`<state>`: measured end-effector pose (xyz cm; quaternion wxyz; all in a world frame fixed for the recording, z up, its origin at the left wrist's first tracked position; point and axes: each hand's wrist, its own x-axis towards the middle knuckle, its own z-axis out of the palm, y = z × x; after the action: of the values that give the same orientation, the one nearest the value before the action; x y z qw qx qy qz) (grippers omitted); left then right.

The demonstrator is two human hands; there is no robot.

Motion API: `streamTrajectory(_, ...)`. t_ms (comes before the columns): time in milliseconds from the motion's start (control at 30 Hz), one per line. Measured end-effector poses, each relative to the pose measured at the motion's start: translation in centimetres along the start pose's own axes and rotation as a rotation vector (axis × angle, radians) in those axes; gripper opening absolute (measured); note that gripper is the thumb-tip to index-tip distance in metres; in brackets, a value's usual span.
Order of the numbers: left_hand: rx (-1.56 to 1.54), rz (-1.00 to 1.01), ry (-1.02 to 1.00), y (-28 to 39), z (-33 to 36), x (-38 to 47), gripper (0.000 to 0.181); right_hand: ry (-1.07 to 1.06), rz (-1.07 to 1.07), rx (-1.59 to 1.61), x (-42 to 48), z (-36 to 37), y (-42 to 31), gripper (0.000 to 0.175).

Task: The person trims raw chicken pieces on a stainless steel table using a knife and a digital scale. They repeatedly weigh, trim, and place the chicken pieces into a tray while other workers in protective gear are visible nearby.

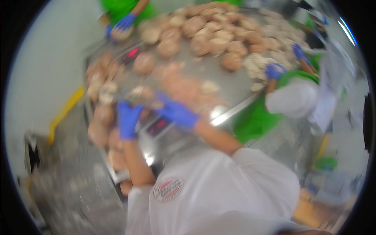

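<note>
Blur softens the whole view. A pale pink, shiny lump of what looks like raw poultry in clear plastic (144, 95) is held up between my two blue-gloved hands. My left hand (128, 119) grips its left end, thumb apart from the fingers. At its right end is my right hand (177, 113), fingers partly hidden by the lump. Just below them is a scale with a red lit display (160, 125). Left of my left hand, rounded bagged pieces (104, 114) line the edge of the metal table (235, 101). Flat, loose pink meat (185, 88) lies beyond my right hand.
A large heap of rounded bagged pieces (205, 32) covers the table's far side. A second red display (131, 54) stands far left. Across the table, a co-worker's gloved hand (124, 22) rests on a piece. At right, another co-worker's gloved hand (274, 70) touches pale pieces (257, 66).
</note>
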<state>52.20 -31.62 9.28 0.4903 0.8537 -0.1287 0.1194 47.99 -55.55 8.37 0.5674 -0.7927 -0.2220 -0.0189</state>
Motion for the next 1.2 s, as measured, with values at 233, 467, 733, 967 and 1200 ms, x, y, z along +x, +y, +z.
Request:
streamTrajectory(233,0.083,-0.094,-0.133,5.1,-0.7,2.1,0.075,-0.078,-0.004,-0.216,-0.5,-3.1,1.7,0.075)
streamTrajectory(467,-0.108,-0.154,-0.362,6.8,-2.2,3.8,0.076,-0.071,-0.063,-0.192,1.5,-3.3,1.1,0.078)
streamTrajectory(733,-0.141,-0.107,-0.285,4.5,-1.1,3.7,0.087,-0.079,0.041,-0.111,4.9,-3.2,-0.6,0.077)
streamTrajectory(967,-0.292,-0.215,-0.464,5.6,-3.2,3.7,0.096,-0.34,0.245,-0.272,2.7,-7.6,0.1,0.071)
streamTrajectory(1200,-0.08,-0.116,-0.472,3.6,-2.8,3.6,0.107,-0.136,0.081,-0.047,6.1,-4.1,0.5,0.068)
